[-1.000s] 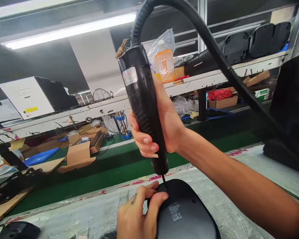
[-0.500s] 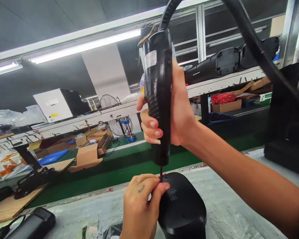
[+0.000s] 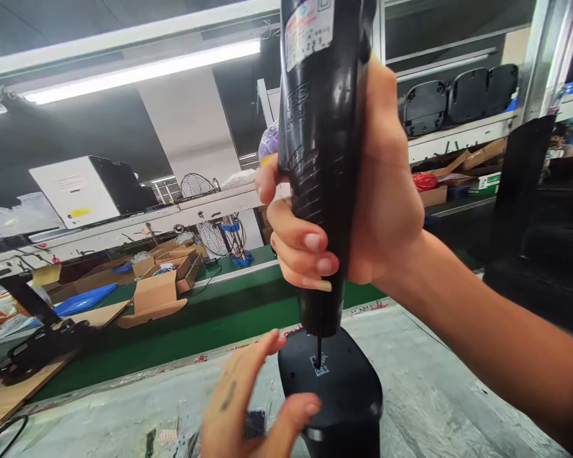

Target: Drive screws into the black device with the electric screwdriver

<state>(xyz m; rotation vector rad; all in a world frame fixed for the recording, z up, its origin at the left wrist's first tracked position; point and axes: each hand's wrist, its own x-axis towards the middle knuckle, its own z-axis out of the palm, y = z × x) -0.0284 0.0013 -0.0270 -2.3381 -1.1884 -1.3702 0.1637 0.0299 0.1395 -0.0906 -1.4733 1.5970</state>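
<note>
Factory floor vibe here: long tube lights [image 3: 138,63] overhead, a green conveyor belt [image 3: 219,324] running across the middle, and a grey, scuffed surface [image 3: 430,394] right up front. Past the belt there's a bunch of open cardboard boxes [image 3: 160,286], a blue tray [image 3: 83,299] and a couple of small wire fans [image 3: 195,186]. A shelf [image 3: 458,130] on the right has black shells [image 3: 458,95] lined up on it, with more boxes underneath.

The right hand [image 3: 363,197] is wrapped tight around a fat black electric screwdriver [image 3: 322,159], fingers curled round the front of the grip, thumb side hidden behind it. The tool stands pretty much upright, white label [image 3: 309,25] near the top. Its thin bit [image 3: 318,353] points straight down and the tip sits on the top face of a black plastic housing [image 3: 337,388], right by some tiny white print [image 3: 319,367].

That housing stands on the grey surface at the bottom centre, directly under the tool. The left hand [image 3: 248,407] is loose and spread, not gripping anything: fingers fanned out just beside the left edge of the housing, thumb tip resting on its front rim. There's a small dark mark on the back of that hand. Some little dark bits lie on the surface under it, too blurry to make out.
</note>
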